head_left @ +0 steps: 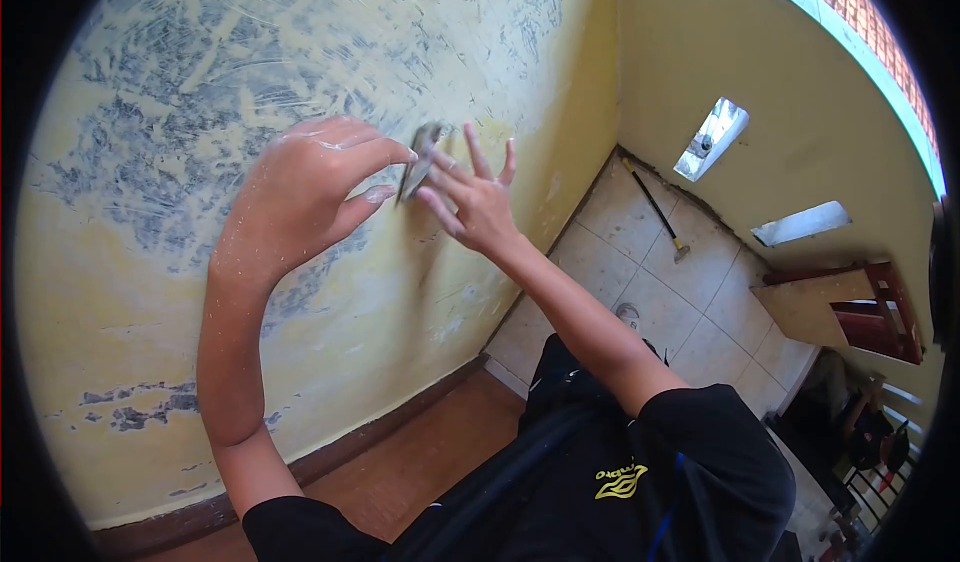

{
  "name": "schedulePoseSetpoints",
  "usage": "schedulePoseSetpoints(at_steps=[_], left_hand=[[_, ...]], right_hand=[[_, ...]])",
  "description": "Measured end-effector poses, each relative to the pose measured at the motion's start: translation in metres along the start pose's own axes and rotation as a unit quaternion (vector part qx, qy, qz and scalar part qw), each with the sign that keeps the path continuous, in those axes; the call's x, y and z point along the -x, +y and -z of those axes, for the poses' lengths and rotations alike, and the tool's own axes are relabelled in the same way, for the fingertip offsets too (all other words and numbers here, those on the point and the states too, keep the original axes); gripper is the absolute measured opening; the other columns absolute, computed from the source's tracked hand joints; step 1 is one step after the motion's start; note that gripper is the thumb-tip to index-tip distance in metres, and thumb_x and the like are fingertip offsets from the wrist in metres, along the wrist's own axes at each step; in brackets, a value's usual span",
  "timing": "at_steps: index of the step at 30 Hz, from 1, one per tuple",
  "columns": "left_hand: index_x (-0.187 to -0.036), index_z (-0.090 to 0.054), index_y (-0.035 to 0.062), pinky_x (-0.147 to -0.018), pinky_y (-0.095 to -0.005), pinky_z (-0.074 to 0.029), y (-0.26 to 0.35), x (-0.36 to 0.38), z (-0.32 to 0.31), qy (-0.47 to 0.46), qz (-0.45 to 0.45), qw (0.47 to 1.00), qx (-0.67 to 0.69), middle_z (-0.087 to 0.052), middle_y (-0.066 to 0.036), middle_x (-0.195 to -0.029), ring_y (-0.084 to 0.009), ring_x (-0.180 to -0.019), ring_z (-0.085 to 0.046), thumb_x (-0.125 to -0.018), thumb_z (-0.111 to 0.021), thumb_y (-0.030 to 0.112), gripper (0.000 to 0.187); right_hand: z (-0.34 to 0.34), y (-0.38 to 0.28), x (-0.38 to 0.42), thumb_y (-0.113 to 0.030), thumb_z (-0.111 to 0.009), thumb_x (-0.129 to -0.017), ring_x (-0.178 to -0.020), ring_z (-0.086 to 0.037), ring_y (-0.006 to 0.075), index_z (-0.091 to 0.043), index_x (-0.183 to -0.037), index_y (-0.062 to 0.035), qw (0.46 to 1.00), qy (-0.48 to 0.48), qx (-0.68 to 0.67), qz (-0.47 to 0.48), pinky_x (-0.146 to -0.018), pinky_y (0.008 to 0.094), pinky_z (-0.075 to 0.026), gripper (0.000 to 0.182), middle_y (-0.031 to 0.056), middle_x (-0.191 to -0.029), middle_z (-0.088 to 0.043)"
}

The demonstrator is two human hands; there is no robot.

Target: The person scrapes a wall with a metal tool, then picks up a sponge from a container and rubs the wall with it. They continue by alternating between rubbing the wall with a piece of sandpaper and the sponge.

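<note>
In front of the scraped wall [160, 292], a small flat grey-brown piece [417, 167], thin like a scraper blade and smeared by motion, stands on edge between my hands. My right hand [472, 200] has its thumb and forefinger at the near side of this piece, while its other fingers spread away. From the left, my left hand [315, 187] reaches over with bent fingers, its forefinger tip right at the edge of the piece and its thumb apart below. White dust coats the fingers of both hands.
A hammer-like tool with a long black and yellow handle [655, 207] lies on the tiled floor [690, 277]. A wooden frame [850, 312] leans by the right wall, which has slot openings [712, 140]. Another person [868, 432] is at the lower right.
</note>
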State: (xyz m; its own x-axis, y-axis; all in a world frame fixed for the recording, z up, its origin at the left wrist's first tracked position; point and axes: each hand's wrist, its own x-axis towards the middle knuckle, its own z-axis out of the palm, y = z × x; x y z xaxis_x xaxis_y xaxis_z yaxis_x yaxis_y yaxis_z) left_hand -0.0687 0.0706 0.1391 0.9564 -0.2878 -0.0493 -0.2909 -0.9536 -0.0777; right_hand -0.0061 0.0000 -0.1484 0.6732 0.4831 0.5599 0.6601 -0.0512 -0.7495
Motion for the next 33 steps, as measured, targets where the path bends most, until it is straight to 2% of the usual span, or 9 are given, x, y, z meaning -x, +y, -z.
schedulePoseSetpoints(at_steps=[4,8,10,12,16,18,26,30,33], left_hand=[[-0.111,-0.072,0.0067,-0.088,-0.0442,-0.055,0.003,0.004,0.004,0.007,-0.006,1.0,0.001,-0.073,-0.013,-0.1,-0.0344,-0.098,-0.069,-0.074,-0.08,0.0,0.039],[-0.112,-0.072,0.007,-0.089,-0.045,-0.055,0.007,0.005,0.011,0.01,0.012,1.0,-0.001,-0.073,-0.014,-0.1,-0.0351,-0.098,-0.068,-0.073,-0.081,0.0,0.04],[-0.111,-0.073,0.0069,-0.089,-0.0451,-0.055,0.005,0.004,0.013,0.021,0.006,1.0,-0.008,-0.073,-0.014,-0.1,-0.0351,-0.098,-0.068,-0.073,-0.081,0.0,0.04],[-0.111,-0.073,0.0068,-0.089,-0.0452,-0.055,0.007,0.008,0.013,0.027,0.008,0.999,-0.014,-0.073,-0.014,-0.1,-0.0351,-0.098,-0.068,-0.073,-0.082,0.0,0.039],[-0.111,-0.073,0.007,-0.088,-0.0451,-0.055,0.007,0.008,0.01,0.027,0.006,1.0,0.005,-0.072,-0.014,-0.099,-0.035,-0.096,-0.068,-0.073,-0.083,0.002,0.039],[-0.112,-0.074,0.0072,-0.087,-0.0451,-0.055,0.006,0.007,0.013,0.029,-0.004,1.0,0.013,-0.072,-0.014,-0.099,-0.035,-0.096,-0.068,-0.074,-0.083,0.003,0.039],[-0.112,-0.073,0.0073,-0.088,-0.0443,-0.055,0.005,0.003,0.012,0.024,-0.014,1.0,0.006,-0.073,-0.014,-0.101,-0.0341,-0.097,-0.069,-0.074,-0.084,0.006,0.04],[-0.112,-0.073,0.0079,-0.088,-0.0443,-0.055,0.004,0.006,0.014,0.009,-0.001,1.0,0.014,-0.073,-0.013,-0.101,-0.0343,-0.097,-0.069,-0.074,-0.084,0.007,0.04],[-0.112,-0.074,0.0079,-0.089,-0.044,-0.055,0.005,0.006,0.015,0.005,0.006,1.0,0.018,-0.074,-0.014,-0.102,-0.0346,-0.097,-0.069,-0.074,-0.084,0.007,0.04]], right_hand=[[-0.02,-0.007,-0.006,-0.042,-0.058,-0.106,-0.163,-0.017,0.0391,-0.072,-0.134,-0.0165,0.98,0.123,-0.101,-0.118,-0.121,0.0706,0.007,0.041,0.0051,-0.155,-0.059],[0.003,0.012,0.014,-0.04,-0.058,-0.106,-0.163,-0.017,0.0386,-0.069,-0.138,-0.0161,0.991,-0.022,0.037,0.13,-0.122,0.0691,0.004,0.041,0.0101,-0.157,-0.056],[0.009,0.015,0.0,-0.04,-0.053,-0.109,-0.162,-0.018,0.0392,-0.067,-0.141,-0.0142,0.993,-0.025,0.061,0.098,-0.122,0.0701,0.003,0.044,0.0123,-0.157,-0.056],[-0.008,-0.002,-0.006,-0.042,-0.048,-0.111,-0.162,-0.02,0.0398,-0.066,-0.143,-0.016,0.987,0.077,-0.046,-0.134,-0.122,0.0704,0.003,0.045,0.0098,-0.158,-0.054],[-0.016,-0.032,0.03,-0.051,-0.05,-0.108,-0.162,-0.017,0.0406,-0.068,-0.141,-0.0144,0.999,-0.033,-0.017,0.03,-0.12,0.0753,0.001,0.052,0.0028,-0.163,-0.05],[-0.008,-0.021,0.022,-0.05,-0.048,-0.109,-0.162,-0.016,0.0412,-0.064,-0.146,-0.0133,0.996,-0.056,0.028,0.062,-0.12,0.0739,0.004,0.054,0.0102,-0.163,-0.05],[-0.006,-0.02,-0.024,-0.049,-0.049,-0.109,-0.163,-0.012,0.0416,-0.066,-0.143,-0.0138,0.981,0.098,-0.1,-0.137,-0.118,0.0767,0.004,0.052,0.0066,-0.165,-0.048],[-0.009,-0.012,0.023,-0.056,-0.054,-0.105,-0.163,-0.012,0.0419,-0.063,-0.146,-0.0142,0.997,-0.066,0.01,0.044,-0.118,0.0768,0.003,0.059,0.0066,-0.165,-0.047],[0.0,0.015,-0.011,-0.057,-0.057,-0.103,-0.163,-0.011,0.0422,-0.063,-0.146,-0.0145,0.989,0.052,0.015,-0.138,-0.119,0.076,0.004,0.061,0.0075,-0.166,-0.046]])
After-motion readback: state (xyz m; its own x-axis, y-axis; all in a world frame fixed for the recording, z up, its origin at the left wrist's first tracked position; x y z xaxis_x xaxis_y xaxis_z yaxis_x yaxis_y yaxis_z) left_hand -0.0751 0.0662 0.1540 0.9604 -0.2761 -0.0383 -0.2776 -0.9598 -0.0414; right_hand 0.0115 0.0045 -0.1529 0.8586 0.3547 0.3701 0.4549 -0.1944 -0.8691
